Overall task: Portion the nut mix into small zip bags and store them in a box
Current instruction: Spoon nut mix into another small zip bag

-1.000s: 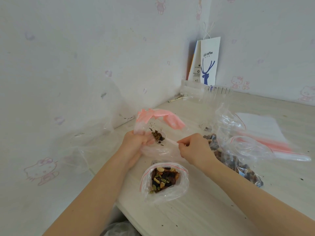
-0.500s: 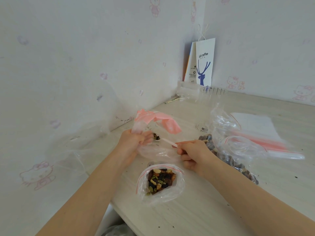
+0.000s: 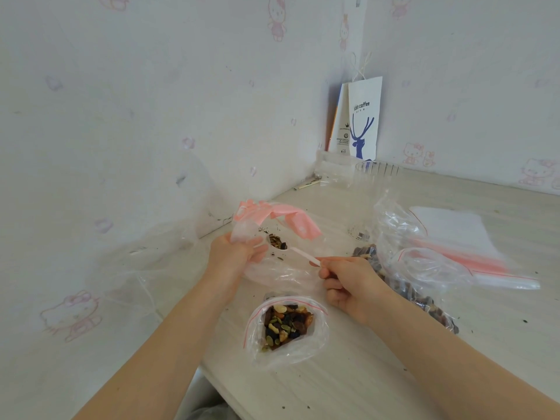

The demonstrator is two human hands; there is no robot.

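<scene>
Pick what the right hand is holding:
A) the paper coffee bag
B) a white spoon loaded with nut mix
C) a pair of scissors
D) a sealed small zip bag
B: the right hand pinches the handle of the white spoon, whose bowl carries nuts at the mouth of the large clear bag that the left hand grips.

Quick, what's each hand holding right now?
Left hand: grips the pink-topped bag.
Right hand: pinches the spoon by its handle, nuts in its bowl.
</scene>
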